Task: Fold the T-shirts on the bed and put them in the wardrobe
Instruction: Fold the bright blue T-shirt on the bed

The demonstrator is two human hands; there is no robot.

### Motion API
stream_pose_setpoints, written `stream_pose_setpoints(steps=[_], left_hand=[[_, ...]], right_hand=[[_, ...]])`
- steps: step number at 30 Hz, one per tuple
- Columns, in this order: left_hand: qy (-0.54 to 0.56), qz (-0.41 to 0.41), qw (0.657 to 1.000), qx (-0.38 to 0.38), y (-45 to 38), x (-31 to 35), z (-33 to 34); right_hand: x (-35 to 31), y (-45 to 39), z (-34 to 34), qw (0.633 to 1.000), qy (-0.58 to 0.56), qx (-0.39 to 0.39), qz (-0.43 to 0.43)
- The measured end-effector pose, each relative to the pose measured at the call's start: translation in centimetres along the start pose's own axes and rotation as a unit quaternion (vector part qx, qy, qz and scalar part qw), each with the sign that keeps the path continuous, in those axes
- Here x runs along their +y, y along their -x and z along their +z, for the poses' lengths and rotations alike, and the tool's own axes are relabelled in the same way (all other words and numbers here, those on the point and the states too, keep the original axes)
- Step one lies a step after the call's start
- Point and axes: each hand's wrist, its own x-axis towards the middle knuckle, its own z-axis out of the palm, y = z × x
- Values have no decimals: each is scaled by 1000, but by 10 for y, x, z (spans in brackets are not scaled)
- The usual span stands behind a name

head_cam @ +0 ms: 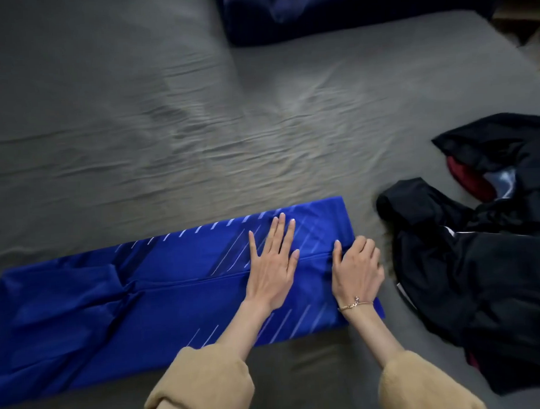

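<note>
Right now a blue T-shirt (pixel 161 287) lies on the gray bed (pixel 168 131), near the person. It is folded into a long strip that runs from left to right. Thin white lines slant across the right part of it. A straight fold edge runs along the middle of the strip.

Both hands are on the right end of the shirt. The left hand (pixel 272 262) lies flat on the cloth with its fingers straight and spread a little, pointing to the far side. It presses down on the shirt. The right hand (pixel 356 268) is just beside it, at the very end of the strip. Its fingers are curled down over the right edge of the shirt, and the thumb lies on top of the cloth by the fold line, so it seems to pinch the edge. A thin gold bracelet (pixel 355 305) sits on the right wrist. Both arms wear tan sleeves (pixel 207 381).

To the right of the blue shirt is a heap of black clothes (pixel 479 273), not folded, with a bit of red and light blue showing in it. The heap is near the shirt but does not touch it. At the far side of the bed lies a dark blue pillow (pixel 317 13).
</note>
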Motion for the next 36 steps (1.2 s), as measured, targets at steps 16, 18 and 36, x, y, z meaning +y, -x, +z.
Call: stream_pose_setpoints(steps=[16, 18, 36], left_hand=[[175, -435, 882, 55, 118, -190, -123], [236, -446, 862, 55, 137, -215, -134], [616, -426, 660, -57, 208, -358, -190]], right_hand=[[-176, 84, -33, 944, -227, -222, -90], [-208, 110, -29, 930, -249, -247, -112], [-411, 259, 20, 864, -260, -374, -215]])
